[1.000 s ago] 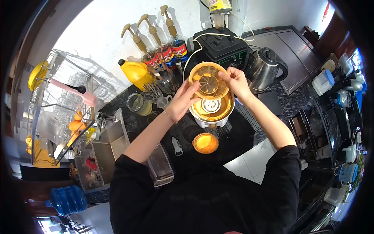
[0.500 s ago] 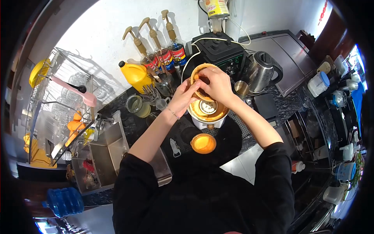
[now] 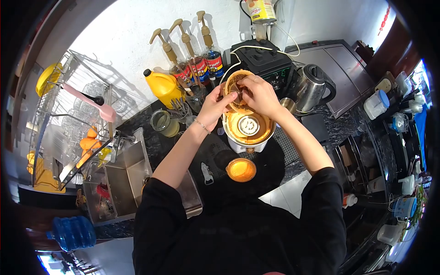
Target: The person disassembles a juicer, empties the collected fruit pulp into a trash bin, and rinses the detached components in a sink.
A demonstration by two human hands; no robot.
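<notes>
An orange-stained juicer filter basket (image 3: 236,78) is tilted above the open juicer (image 3: 250,145), its mouth turned towards me. My left hand (image 3: 215,106) grips the basket's left side, thumb at the rim. My right hand (image 3: 261,95) is closed at the right side, with its fingertips bent inside the basket; whether they pinch any pulp is hidden. Below, the juicer bowl is coated in orange residue around a pale round hub (image 3: 249,124). In front of the juicer stands a small cup of orange juice (image 3: 241,170).
Left are a metal sink (image 3: 120,183), a dish rack (image 3: 68,114), a glass jar (image 3: 164,123) and a yellow jug (image 3: 164,88). Behind stand pump syrup bottles (image 3: 198,68) and a black appliance (image 3: 259,62). A steel kettle (image 3: 309,89) is at right; a bottle opener (image 3: 207,174) lies in front.
The basket has tipped further open towards me and risen slightly off the juicer, showing more of the hub. My right fingers have shifted inside it. The whole view has moved slightly.
</notes>
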